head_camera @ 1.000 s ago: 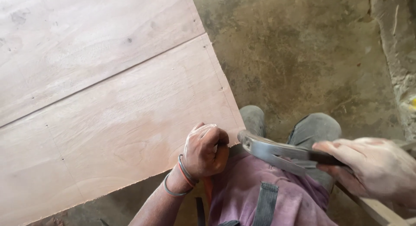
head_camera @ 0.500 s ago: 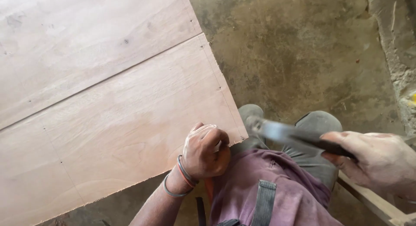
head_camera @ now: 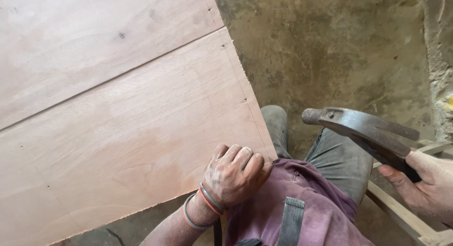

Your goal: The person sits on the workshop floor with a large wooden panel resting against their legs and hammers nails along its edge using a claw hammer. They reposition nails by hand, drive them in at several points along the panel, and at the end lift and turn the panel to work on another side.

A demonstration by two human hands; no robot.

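Left hand: the left hand [head_camera: 233, 177] sits on the near corner of the board [head_camera: 132, 132]. Its fingers [head_camera: 243, 157] are curled tight, pinching something thin at the board's edge — it looks like a nail [head_camera: 269, 162], but it is too small to be sure.

Right hand: the right hand [head_camera: 427, 184] is at the right side, up in the air. Its fingers are wrapped around the handle of the hammer [head_camera: 361, 128].

Hammer: it is dark metal and a bit worn. Its round head points left, toward the board, and it is well apart from the left hand.

Board: a big, flat, light brown sheet. It fills the left half of the view. A row of small nail heads runs along its right edge.

Second board: another board [head_camera: 89, 38] lies just behind the first one — the two meet in a long straight line.

Bands: a few thin bands [head_camera: 200, 208] go around the left wrist.

Clothes: a purple shirt [head_camera: 302, 208] and grey trousers [head_camera: 339, 161] show below the hands.

Floor: the floor [head_camera: 330, 52] is rough, dirty and grey-brown.

Wood strip: a thin wood strip [head_camera: 396, 210] lies under the right hand.
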